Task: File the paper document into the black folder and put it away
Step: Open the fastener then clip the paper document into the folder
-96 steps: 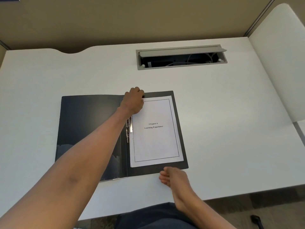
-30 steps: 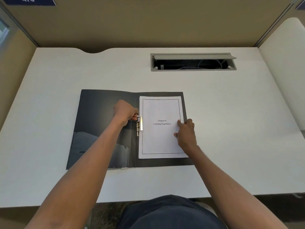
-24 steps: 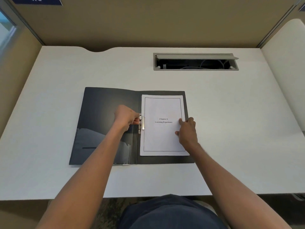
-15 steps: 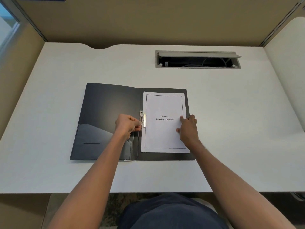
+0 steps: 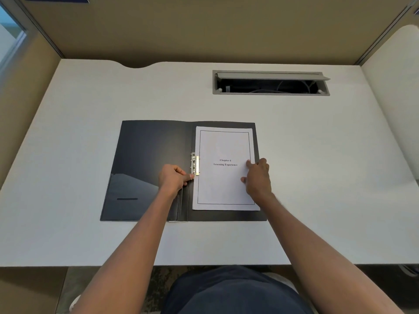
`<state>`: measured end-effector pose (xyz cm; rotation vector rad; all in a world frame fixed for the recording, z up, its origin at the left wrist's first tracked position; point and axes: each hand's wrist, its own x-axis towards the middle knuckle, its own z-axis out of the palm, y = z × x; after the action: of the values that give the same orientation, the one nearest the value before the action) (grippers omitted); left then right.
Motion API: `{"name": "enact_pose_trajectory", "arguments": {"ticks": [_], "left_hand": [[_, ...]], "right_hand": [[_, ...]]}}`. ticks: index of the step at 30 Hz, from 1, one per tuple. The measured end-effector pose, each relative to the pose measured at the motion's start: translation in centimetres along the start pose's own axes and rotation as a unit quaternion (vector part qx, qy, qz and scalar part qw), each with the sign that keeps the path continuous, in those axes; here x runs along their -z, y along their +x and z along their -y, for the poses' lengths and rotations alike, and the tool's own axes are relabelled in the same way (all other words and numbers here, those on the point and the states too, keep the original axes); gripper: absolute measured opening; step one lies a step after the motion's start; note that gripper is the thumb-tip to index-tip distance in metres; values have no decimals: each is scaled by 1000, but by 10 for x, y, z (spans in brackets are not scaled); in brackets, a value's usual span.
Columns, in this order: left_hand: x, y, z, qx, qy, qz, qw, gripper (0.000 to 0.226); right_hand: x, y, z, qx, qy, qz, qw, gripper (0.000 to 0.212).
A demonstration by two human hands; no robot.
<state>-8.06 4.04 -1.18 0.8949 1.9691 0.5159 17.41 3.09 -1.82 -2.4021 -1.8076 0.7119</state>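
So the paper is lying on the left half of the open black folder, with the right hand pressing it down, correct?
Not quite. The head view shows the paper on the right half of the open black folder; the right hand does press it down.

I'm looking down on a white desk (image 5: 90,114) boxed in by tan partition panels (image 5: 204,28) at the back and left, with a white rounded divider (image 5: 392,91) on the right. A grey cable tray (image 5: 271,93) is set into the desktop, its lid propped open over dark wiring. At far left I see a strip of window (image 5: 9,39), and mottled carpet (image 5: 158,288) below the desk edge.
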Motion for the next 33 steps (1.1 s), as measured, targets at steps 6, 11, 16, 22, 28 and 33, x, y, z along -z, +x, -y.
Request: {"name": "enact_pose_trajectory", "arguments": {"ticks": [6, 11, 16, 22, 28, 33], "left_hand": [[-2, -1, 1, -14, 28, -10, 999, 31], [-8, -5, -2, -37, 71, -23, 997, 31], [-8, -7, -5, -42, 83, -29, 995, 31], [-3, -2, -3, -29, 58, 14, 998, 29], [2, 0, -1, -33, 46, 42, 998, 27], [2, -1, -2, -37, 56, 44, 997, 25]], "right_hand": [[-1, 1, -1, 1, 4, -1, 1000, 55], [-3, 2, -2, 5, 4, -3, 1000, 56], [-4, 3, -4, 8, 0, -4, 1000, 57], [-3, 2, -3, 8, -2, -2, 1000, 56], [-5, 0, -6, 20, 18, -15, 1000, 56], [-9, -1, -14, 39, 49, -25, 998, 62]]}}
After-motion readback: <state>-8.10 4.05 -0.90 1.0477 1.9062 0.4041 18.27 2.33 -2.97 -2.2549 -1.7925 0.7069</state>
